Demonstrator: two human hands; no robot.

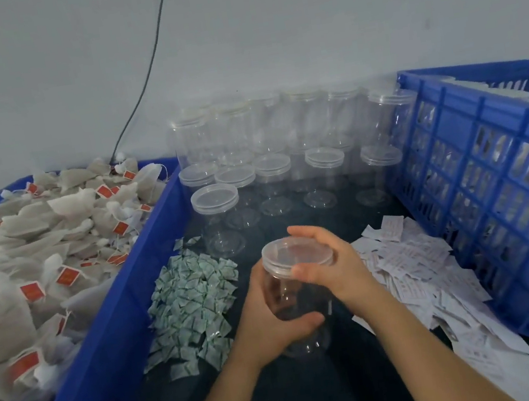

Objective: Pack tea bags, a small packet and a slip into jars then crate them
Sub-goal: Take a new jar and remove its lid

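Observation:
A clear plastic jar (298,302) stands low in the middle, empty as far as I can see. My left hand (268,321) wraps round its body from the left. My right hand (326,260) curls over the clear lid (294,253) on top of the jar. Tea bags (33,257) with red tags fill the blue bin (109,325) at the left. A heap of small green-white packets (191,302) lies left of the jar. White paper slips (415,266) are spread to its right. The blue slatted crate (496,184) stands at the right.
Several empty lidded jars (271,164) stand in rows and stacks at the back against the grey wall. A black cable (146,77) runs down the wall behind the tea-bag bin. The tabletop is dark.

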